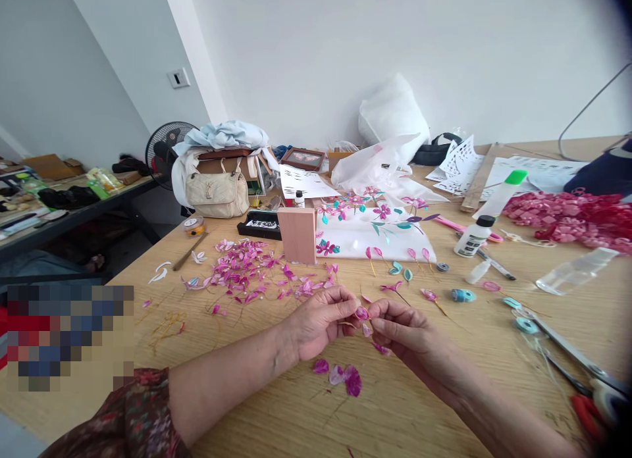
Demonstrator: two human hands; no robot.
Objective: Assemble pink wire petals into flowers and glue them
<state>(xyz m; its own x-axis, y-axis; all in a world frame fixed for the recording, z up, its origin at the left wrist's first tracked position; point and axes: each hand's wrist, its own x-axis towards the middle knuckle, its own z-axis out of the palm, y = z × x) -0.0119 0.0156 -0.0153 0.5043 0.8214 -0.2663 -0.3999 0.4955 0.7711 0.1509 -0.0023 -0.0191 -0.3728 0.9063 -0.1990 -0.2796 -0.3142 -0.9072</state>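
My left hand (318,325) and my right hand (405,326) meet above the table, fingertips pinched from either side on a small pink-purple petal (362,312) edged with thin wire. A paler petal (367,330) hangs just beneath it, close to both thumbs. On the wood below lie several loose petals (352,381), magenta and pale pink. Beyond my left hand spreads a pile of pink petals (244,264). Past my right hand rests a wired pink petal (429,295) with a golden stem.
A wooden block (298,235) stands mid-table beside a white sheet (395,244) bearing flower pieces. To the right are a white bottle with a black cap (474,237), a clear bottle (575,272), teal thread spools (526,325) and scissors (573,349). A beige handbag (217,195) sits behind.
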